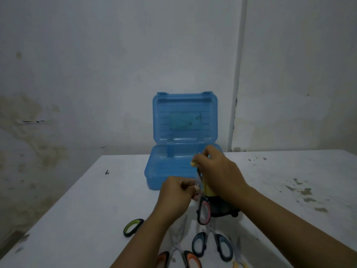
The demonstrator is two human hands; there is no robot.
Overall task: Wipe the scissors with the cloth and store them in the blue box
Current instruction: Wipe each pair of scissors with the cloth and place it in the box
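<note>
At the left of the white, paint-flecked table (77,200), a pair of scissors with a green-and-black handle loop (133,227) lies mostly hidden under the left forearm. Next along, the left hand (174,193) is closed in a pinch around the pink-and-black-handled scissors (203,211), near their pivot as far as I can tell; one handle loop hangs below the fingers. Behind the hands, the translucent blue plastic box (170,167) stands open on the table, lid upright, the visible part of its tray apparently bare. To the right, the right hand (216,167) is closed around a yellow cloth (208,190), wrapped over the blades, which point up toward the box. Below, orange-handled scissors (190,259) and blue-grey-handled scissors (211,246) wait at the near edge, both cut off by the frame, and a yellowish piece at the bottom edge is too cropped to name. The chief risk, I judge, is a blade edge slicing through the thin cloth into the right palm if it is drawn along the edge rather than the flat; a loose pinch could also let the pair swing open or drop onto the others. The blades themselves are hidden, so how clean they are cannot be told, and the dark object (224,208) under the right wrist is too dim to identify.
</note>
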